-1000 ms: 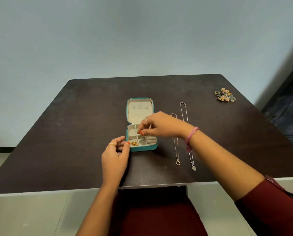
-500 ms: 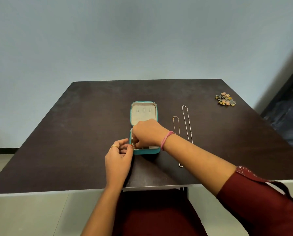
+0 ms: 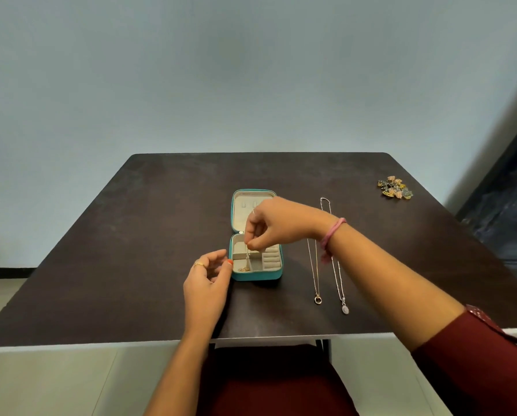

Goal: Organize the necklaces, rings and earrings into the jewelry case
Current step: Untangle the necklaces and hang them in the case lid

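Note:
A teal jewelry case (image 3: 255, 276) lies open on the dark table, lid (image 3: 240, 214) flat behind its beige tray. My right hand (image 3: 276, 223) hovers over the tray, fingertips pinched on a thin silver chain (image 3: 248, 256) that hangs down into the compartments. A gold chain (image 3: 244, 269) lies bunched in the front left compartment. My left hand (image 3: 207, 279) rests against the case's left side, fingers curled and apart. Two necklaces lie stretched out right of the case: a gold necklace (image 3: 316, 283) with a ring pendant and a silver necklace (image 3: 339, 283) with an oval pendant.
A small pile of colourful earrings (image 3: 396, 187) sits near the table's far right corner. The table's (image 3: 131, 265) near edge runs just below my forearms. A pale wall stands behind, and a dark panel at the right.
My right hand was down in the tray half a second ago; it has risen with the silver chain trailing from its fingertips. My left hand stays by the case.

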{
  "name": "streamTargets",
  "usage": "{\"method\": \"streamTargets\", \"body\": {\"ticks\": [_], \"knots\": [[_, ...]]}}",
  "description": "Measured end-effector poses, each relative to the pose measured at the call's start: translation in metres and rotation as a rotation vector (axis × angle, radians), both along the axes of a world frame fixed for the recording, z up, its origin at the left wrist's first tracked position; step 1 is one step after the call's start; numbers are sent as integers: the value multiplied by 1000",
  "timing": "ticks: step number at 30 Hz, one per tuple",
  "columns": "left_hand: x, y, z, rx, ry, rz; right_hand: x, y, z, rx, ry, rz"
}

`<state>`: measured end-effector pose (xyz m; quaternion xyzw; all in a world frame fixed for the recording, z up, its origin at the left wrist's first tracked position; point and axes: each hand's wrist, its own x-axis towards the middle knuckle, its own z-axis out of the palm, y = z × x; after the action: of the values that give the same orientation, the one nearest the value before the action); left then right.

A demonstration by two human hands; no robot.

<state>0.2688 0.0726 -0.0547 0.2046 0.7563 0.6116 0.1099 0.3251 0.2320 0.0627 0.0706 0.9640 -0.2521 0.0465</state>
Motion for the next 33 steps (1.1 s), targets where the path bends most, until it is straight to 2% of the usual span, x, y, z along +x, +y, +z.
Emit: {"method": "streamTargets", "body": {"ticks": [7,14,18,24,30,33], "knots": [[-2,3,40,68,128,-14,21,9,40,-115,193,-20],[6,9,114,240,218,-271,38,11,67,-99,364,5],[1,17,134,231,235,-329,44,15,70,-250,499,-17],[-3,29,148,178,262,-359,48,16,67,-457,565,-56],[-3,36,162,136,340,-371,51,15,66,-520,626,-110],[-3,37,169,179,377,-386,53,14,66,-563,672,-146]]}}
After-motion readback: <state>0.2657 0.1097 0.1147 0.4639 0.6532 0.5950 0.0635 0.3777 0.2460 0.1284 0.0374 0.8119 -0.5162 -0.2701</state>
